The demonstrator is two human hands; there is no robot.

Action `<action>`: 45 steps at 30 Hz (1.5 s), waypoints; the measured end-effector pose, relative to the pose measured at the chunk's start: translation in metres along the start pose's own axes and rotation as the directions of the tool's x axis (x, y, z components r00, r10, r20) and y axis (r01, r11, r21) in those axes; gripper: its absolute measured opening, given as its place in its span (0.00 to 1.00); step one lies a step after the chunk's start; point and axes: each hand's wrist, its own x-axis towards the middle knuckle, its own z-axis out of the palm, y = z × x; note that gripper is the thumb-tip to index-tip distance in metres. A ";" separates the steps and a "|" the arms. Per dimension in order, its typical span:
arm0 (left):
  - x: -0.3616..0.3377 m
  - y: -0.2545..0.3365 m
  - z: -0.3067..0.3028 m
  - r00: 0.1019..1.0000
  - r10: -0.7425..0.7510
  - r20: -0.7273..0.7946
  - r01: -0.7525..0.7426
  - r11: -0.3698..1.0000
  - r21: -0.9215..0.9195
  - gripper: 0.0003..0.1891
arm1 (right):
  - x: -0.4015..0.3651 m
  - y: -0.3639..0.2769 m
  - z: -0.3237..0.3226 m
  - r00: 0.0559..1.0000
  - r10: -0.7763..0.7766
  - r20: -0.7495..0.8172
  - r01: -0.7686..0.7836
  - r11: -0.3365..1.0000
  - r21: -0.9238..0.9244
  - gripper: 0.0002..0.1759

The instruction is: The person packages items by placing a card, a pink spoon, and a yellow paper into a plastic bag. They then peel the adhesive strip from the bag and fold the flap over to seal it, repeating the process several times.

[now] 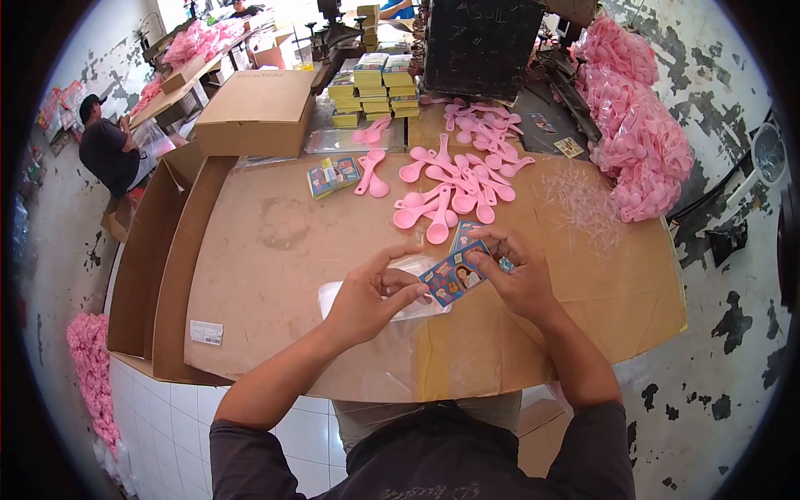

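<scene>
A small blue printed card [454, 276] with pictures on it is held tilted above the near middle of the table. My right hand [521, 279] pinches its right end between thumb and fingers. At the card's left end, the thumb of my left hand [367, 296] presses on the edge, with the index finger raised apart. Beneath the hands lie clear plastic bags [337, 300]. Just beyond the held card, more blue cards [465, 235] are partly hidden by my right hand. A heap of pink plastic spoons [457, 179] lies farther off.
A banded stack of cards [332, 176] lies left of the spoons. Behind are card stacks [371, 79] and a cardboard box [257, 108]. Thin clear strips [583, 200] and bagged pink spoons [629, 117] occupy the right. Another person [112, 146] sits at far left.
</scene>
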 end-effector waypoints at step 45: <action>0.000 0.001 0.002 0.998 -0.067 0.000 0.066 0.979 -0.194 0.13 | 0.119 0.105 -0.067 0.899 0.434 0.064 -0.341 0.782 -0.521 0.16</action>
